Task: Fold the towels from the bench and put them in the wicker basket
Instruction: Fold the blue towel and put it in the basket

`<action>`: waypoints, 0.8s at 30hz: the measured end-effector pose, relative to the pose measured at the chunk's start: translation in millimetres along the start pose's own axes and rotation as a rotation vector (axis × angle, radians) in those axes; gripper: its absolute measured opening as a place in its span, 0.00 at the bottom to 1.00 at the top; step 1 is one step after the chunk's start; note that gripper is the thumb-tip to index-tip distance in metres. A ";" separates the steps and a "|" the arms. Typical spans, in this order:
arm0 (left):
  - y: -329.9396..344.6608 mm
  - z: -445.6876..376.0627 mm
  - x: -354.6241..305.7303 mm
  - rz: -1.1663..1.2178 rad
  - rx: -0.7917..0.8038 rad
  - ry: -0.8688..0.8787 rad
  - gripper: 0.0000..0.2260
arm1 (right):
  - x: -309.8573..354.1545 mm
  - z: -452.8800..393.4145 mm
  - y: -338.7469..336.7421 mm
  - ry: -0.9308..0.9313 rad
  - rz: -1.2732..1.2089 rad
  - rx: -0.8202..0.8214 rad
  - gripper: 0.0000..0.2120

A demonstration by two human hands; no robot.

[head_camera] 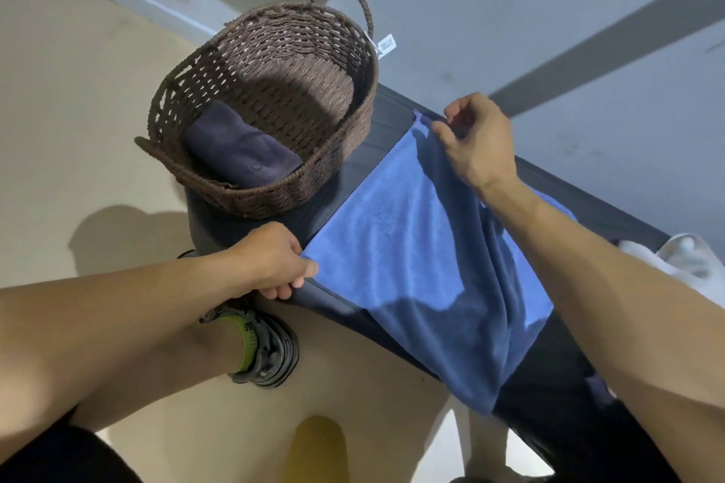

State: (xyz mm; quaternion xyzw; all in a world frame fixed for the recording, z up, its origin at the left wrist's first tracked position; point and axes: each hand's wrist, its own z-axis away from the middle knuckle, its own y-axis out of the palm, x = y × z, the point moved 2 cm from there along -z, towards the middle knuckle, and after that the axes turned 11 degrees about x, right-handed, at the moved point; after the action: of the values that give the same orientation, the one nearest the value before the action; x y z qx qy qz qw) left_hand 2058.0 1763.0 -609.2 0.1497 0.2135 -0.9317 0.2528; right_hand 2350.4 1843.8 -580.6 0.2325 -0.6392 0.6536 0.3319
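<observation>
head | one blue towel (pixel 412 247) spread on the dark worktop (pixel 376 141) | my left hand (pixel 274 259) pinches its near corner, my right hand (pixel 476 141) pinches its far corner | one wicker basket (pixel 259 106) alongside, holding one folded dark towel (pixel 239 149)

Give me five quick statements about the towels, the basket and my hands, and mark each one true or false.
1. The wicker basket stands on the bench. True.
2. The basket is empty. False: a dark folded towel lies inside.
3. The left hand pinches a corner of the blue towel. True.
4. The right hand rests on the basket's handle. False: it pinches the blue towel's far corner.
5. The blue towel is folded small. False: it lies spread across the bench, one end hanging over the near edge.
</observation>
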 end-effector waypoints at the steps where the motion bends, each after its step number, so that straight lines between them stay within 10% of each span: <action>1: 0.9 0.3 -2.1 0.009 0.013 0.010 0.12 | 2.7 16.3 -9.3 -0.009 0.054 0.082 0.07; 9: 8.1 6.3 -24.6 0.075 0.054 0.089 0.06 | -22.9 180.4 -61.5 0.774 0.390 0.889 0.20; 13: 10.5 7.6 -37.1 0.168 0.006 0.169 0.04 | -33.4 259.2 -19.3 0.899 0.041 0.500 0.29; 24: 8.9 7.6 -29.5 0.121 -0.004 0.076 0.05 | -36.0 312.4 25.6 0.700 -0.474 -0.312 0.13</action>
State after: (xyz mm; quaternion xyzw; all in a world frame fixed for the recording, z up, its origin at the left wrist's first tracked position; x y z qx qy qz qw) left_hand 2085.8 1764.5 -594.0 0.1969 0.2155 -0.9080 0.3006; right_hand 2318.3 1530.5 -600.9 0.0845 -0.5083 0.4947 0.6998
